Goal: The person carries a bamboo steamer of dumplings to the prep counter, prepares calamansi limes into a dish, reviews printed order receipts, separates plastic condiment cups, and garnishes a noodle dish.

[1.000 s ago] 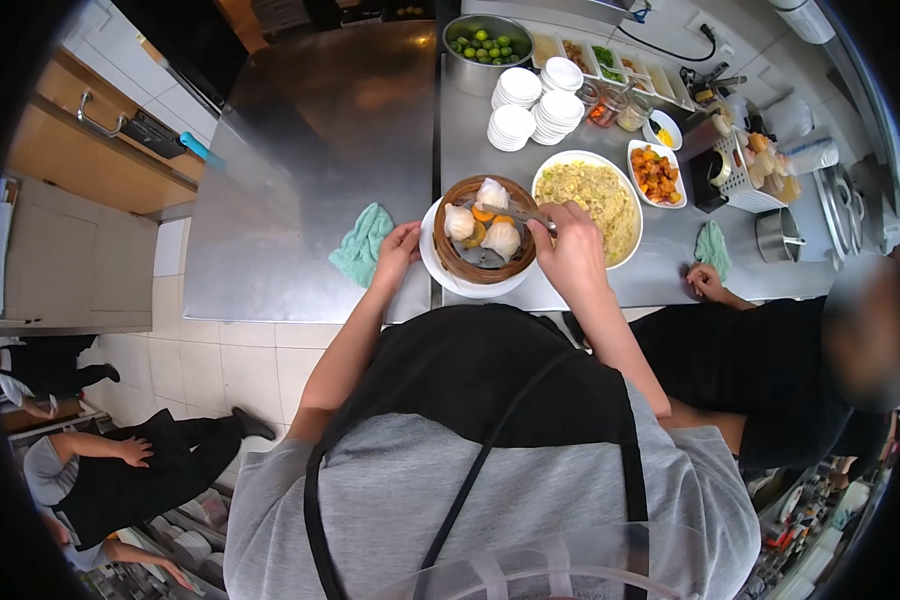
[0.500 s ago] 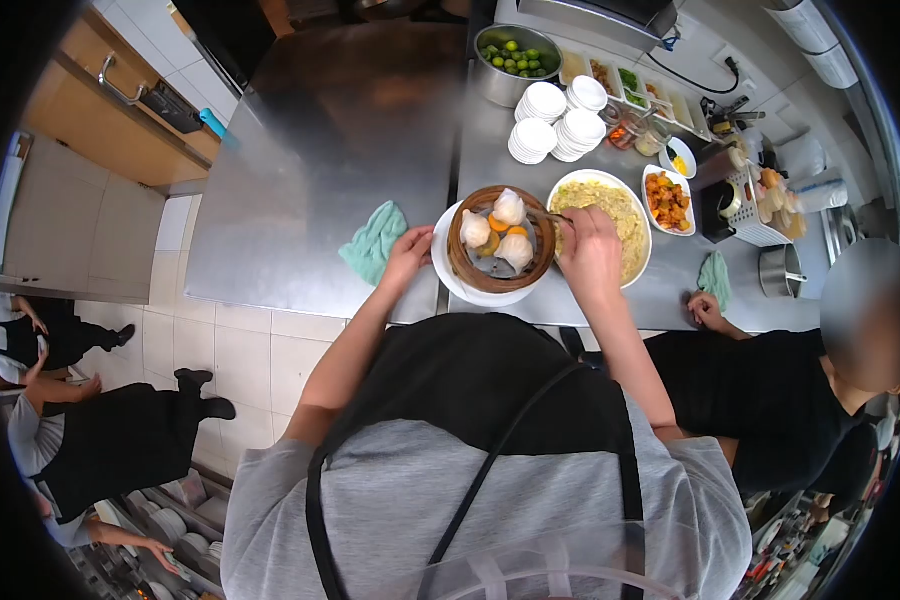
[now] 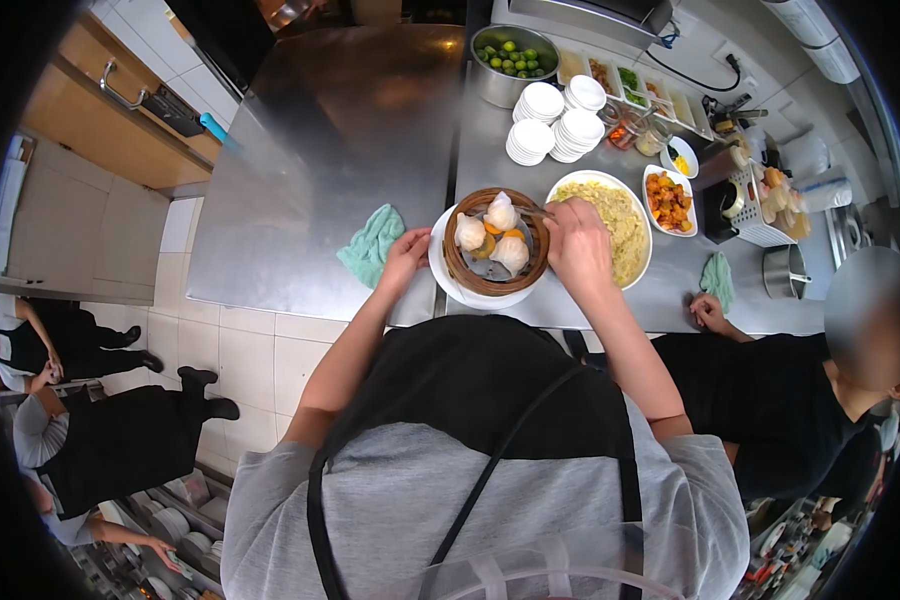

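Note:
A round bamboo steamer sits on a white plate in front of me. Inside it are three pale dumplings with orange slices between them. My left hand is closed at the plate's left rim. In my right hand, a thin metal tool that looks like tweezers is pinched; its tip reaches over the steamer's right edge near the top dumpling. Just left of my left hand lies a crumpled green cloth. Under and beside my right hand stands a white bowl of yellow, chopped food.
Stacked white saucers, a metal pot of green limes and a dish of orange-brown chunks stand on the steel counter. At right, a co-worker's hand rests near another green cloth. More people stand at left.
The steamer and plate have shifted slightly left. My right hand has moved a little left and up with the metal tool. My left hand stays at the rim.

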Available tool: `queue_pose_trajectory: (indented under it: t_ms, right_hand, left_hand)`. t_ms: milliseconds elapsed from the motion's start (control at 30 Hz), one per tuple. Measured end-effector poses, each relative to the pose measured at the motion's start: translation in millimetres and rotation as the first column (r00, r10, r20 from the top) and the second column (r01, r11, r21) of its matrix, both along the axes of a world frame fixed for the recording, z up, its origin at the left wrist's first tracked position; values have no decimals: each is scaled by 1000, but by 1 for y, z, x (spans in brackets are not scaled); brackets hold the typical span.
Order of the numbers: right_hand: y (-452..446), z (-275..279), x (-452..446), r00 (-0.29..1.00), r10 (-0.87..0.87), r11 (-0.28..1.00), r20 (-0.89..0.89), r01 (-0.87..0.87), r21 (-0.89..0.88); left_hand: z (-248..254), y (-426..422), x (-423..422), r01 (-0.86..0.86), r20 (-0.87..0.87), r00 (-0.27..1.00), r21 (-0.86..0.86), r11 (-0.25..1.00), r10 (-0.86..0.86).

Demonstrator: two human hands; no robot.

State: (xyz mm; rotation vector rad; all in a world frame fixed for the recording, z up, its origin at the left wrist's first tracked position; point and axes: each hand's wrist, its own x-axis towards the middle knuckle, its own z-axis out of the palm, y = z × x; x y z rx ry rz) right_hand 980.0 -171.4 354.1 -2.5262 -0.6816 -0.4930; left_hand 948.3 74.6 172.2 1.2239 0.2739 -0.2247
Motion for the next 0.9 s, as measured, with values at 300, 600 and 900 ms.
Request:
queue_pose_trajectory:
  t_ms: [300,600,900]
  right_hand:
    - [-7,8,-3,996,1,1000,-91,1,21]
    - [11,17,13,995,59,998,85,-59,-5]
    - [28,28,25,933,356,922,56,-341,-182]
  left_hand:
    - [-3,-1,0,-43,-11,999,4,999,43]
    - [-1,-1,0,-25,1,1000,-12,1000,25]
    - [-3,0,1,-18,-4,1000,10,1000,18]
